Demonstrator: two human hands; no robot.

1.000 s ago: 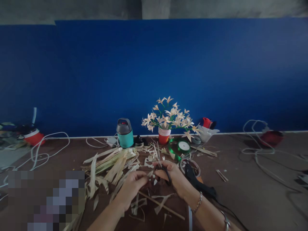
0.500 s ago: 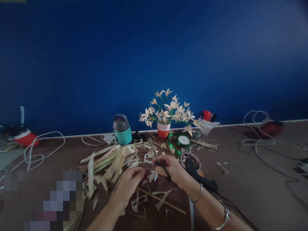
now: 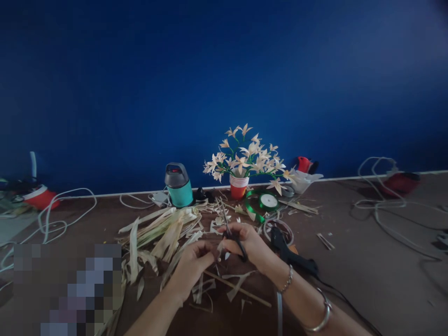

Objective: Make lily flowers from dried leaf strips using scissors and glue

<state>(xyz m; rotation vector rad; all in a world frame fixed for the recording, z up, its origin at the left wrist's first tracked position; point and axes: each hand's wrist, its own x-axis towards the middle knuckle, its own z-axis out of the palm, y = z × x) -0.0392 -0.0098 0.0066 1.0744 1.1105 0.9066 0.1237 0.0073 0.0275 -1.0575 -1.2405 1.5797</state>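
Note:
My right hand [image 3: 247, 242] is closed round a pair of dark-handled scissors [image 3: 239, 245], whose blades point up and away from me. Close by on its left, my left hand [image 3: 194, 263] is pinched together, thumb against fingers. A small pale scrap of dried husk [image 3: 220, 251] shows between the two hands. Whether the left fingertips grip it or something else is too small to tell. Beneath the hands lie more cut husk pieces [image 3: 238, 285] and a thin stick [image 3: 241, 288].
Dried corn husks [image 3: 168, 233] are heaped at left. Behind stand a teal jug [image 3: 180, 193] and a red cup [image 3: 238, 188] of husk flowers [image 3: 250, 156]. A green ribbon spool [image 3: 269, 201] and a black glue gun [image 3: 294, 256] with its cord lie at right. White cables [image 3: 376, 210] loop farther right.
My left hand has come slightly right, closer to the right hand. The pale scrap between the hands has shifted and turned. The scissors stay in my right hand.

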